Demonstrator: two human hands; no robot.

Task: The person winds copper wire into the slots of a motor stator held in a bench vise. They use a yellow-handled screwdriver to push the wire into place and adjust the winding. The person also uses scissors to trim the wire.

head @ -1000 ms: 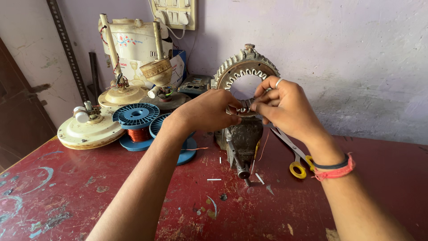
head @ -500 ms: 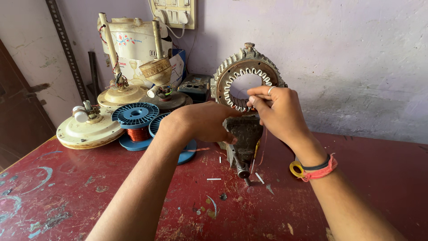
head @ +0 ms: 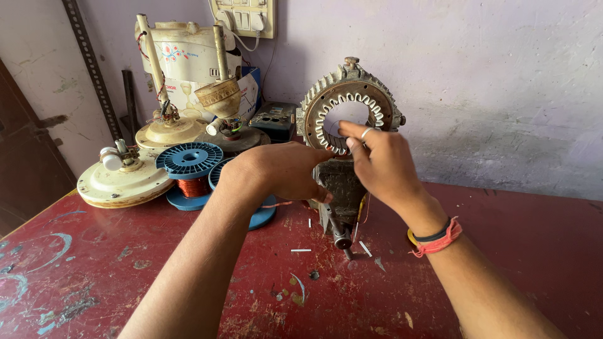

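Touching stator (head: 350, 107), both hands (head: 282, 171) apparently pinching.

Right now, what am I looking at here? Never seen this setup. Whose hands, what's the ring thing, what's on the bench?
One picture, from a camera worn on the person's head, looking down at their own bare hands. The ring is a metal motor stator, standing upright in a small bench vise on a red table. The left hand rests against the vise and the ring's lower edge; the right hand pinches at the ring's inner slots. What either grip holds is too small to tell. To the left lie blue spools of copper wire and cream fan motor covers. White scraps dot the table.
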